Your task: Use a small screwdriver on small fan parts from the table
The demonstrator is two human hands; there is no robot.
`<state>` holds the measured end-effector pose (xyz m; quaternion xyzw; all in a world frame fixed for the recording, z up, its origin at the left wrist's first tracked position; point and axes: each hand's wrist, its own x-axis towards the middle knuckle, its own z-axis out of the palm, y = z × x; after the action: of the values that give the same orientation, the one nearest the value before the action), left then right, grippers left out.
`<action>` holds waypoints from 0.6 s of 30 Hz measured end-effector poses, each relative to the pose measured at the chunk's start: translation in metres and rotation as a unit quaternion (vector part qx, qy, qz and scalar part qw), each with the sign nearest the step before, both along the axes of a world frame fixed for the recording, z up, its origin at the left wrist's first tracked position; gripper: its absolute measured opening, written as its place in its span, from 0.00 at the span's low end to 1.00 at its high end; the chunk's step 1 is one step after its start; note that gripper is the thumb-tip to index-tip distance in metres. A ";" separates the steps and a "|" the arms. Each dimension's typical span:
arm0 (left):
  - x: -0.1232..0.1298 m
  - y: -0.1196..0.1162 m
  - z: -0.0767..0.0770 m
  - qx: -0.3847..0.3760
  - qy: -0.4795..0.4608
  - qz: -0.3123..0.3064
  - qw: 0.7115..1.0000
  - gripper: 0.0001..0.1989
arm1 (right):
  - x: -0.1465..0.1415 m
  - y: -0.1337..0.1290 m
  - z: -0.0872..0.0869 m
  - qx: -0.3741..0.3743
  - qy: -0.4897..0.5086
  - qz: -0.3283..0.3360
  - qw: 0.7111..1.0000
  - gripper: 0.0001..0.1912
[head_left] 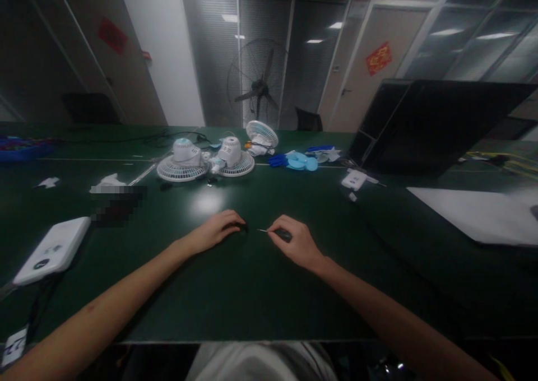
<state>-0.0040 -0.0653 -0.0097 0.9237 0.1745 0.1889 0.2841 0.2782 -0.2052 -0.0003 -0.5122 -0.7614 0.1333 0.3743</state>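
Observation:
Over the middle of the green table, my right hand [296, 241] is closed around what looks like a small screwdriver [262, 231]. Its thin metal shaft points left, and its dark handle is mostly covered by my fingers. My left hand [221, 228] rests a little to the left, with its thumb and fingers pinched on a small black piece [245, 227]. That piece is too small and dark to name. A short gap separates the shaft's tip from the black piece.
Beyond my hands lie small white fans [182, 162], blue plastic fan blades [300, 161] and a white module [353, 179]. A white power bank-like box [54, 249] is at left. A large black monitor [437, 129] and white sheet [471, 213] stand right.

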 end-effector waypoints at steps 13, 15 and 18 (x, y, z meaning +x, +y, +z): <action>-0.136 0.118 -0.012 0.031 0.026 0.429 0.902 0.26 | 0.001 0.000 -0.001 -0.018 0.015 0.019 1.000 0.03; -0.140 0.119 -0.008 0.011 0.021 0.431 0.902 0.31 | 0.001 0.000 -0.002 -0.020 0.015 0.018 1.000 0.03; -0.145 0.120 -0.001 -0.007 0.003 0.439 0.898 0.35 | 0.002 0.000 -0.003 -0.021 0.012 0.020 1.000 0.03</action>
<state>-0.1492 0.0548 -0.0104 0.7517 0.5646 0.2905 0.1783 0.2801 -0.2047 -0.0031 -0.5033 -0.7639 0.1628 0.3697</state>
